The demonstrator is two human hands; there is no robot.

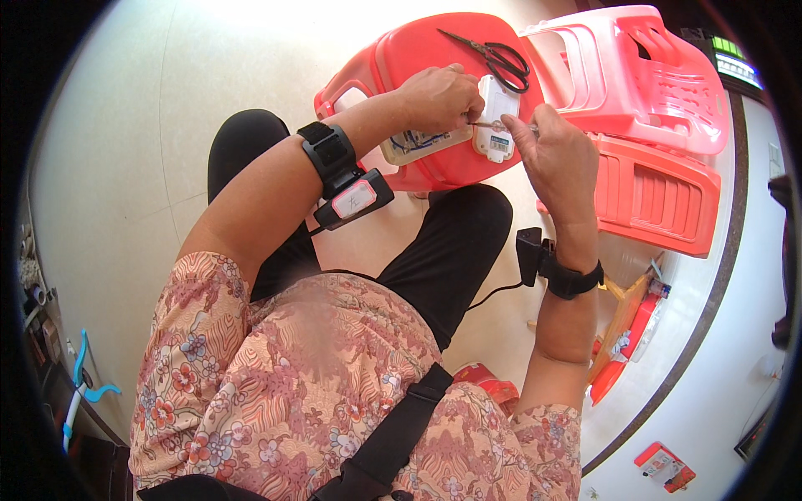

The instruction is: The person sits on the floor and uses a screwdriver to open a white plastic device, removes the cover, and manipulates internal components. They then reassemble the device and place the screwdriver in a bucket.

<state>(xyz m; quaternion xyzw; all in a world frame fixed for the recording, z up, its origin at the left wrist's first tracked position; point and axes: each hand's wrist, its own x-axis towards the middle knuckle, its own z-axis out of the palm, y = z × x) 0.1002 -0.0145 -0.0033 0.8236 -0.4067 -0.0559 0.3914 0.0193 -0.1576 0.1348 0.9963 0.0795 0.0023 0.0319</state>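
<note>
On a red plastic stool (409,63) lies a white rounded-rectangular plastic device (499,98) with a printed label. My right hand (558,159) is closed round the handle end of a thin screwdriver (493,125), which lies level across the device and points left. My left hand (443,98) has its fingers pinched together at the screwdriver's tip. What those fingertips hold is too small to make out. Below my left hand sits a clear plastic box (399,153) with blue-wired parts in it. Black-handled scissors (505,65) rest beyond the device.
Pink plastic chairs (585,63) and a red one (656,196) stand close on the right. My knees flank the stool's near side. A wooden frame (622,321) and red items lie lower right. A blue-handled thing (81,367) stands far left.
</note>
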